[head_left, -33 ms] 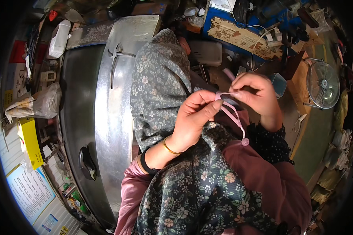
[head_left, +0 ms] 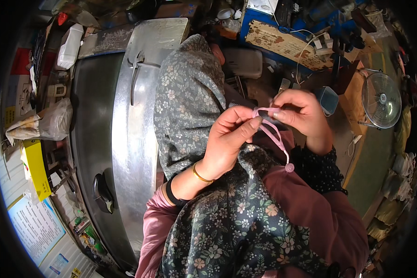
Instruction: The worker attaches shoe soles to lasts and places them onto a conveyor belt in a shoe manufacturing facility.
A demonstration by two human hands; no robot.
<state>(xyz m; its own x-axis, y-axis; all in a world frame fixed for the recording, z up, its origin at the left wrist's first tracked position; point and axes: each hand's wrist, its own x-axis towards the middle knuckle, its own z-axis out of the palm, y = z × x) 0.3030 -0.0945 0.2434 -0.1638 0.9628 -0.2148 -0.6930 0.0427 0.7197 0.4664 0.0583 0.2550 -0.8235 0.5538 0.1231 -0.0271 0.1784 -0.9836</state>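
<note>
A thin pink strap [head_left: 278, 138] is pinched between my two hands over my lap. My left hand [head_left: 228, 139], with a gold bangle [head_left: 202, 174] at the wrist, grips it between thumb and fingertips. From there a loop droops down to a round pink button-like piece [head_left: 289, 167]. My right hand [head_left: 303, 116] holds a short stretch of the same strap between thumb and forefinger, a little to the right. Beneath both arms a grey floral apron [head_left: 236, 227] covers my lap. The strap's ends are partly hidden by my fingers.
On my left runs a shiny metal worktop [head_left: 136, 125] bearing pliers [head_left: 135, 78] and a black-handled tool [head_left: 103, 193]. A round fan [head_left: 382, 98] stands at right. Ahead is a blue machine with a worn panel [head_left: 287, 44]; a clear plastic cup [head_left: 328, 100] sits beyond my right hand.
The pink strap end that stuck up past my right fingertips no longer shows. My right hand has shifted slightly, while my left hand stays nearly still.
</note>
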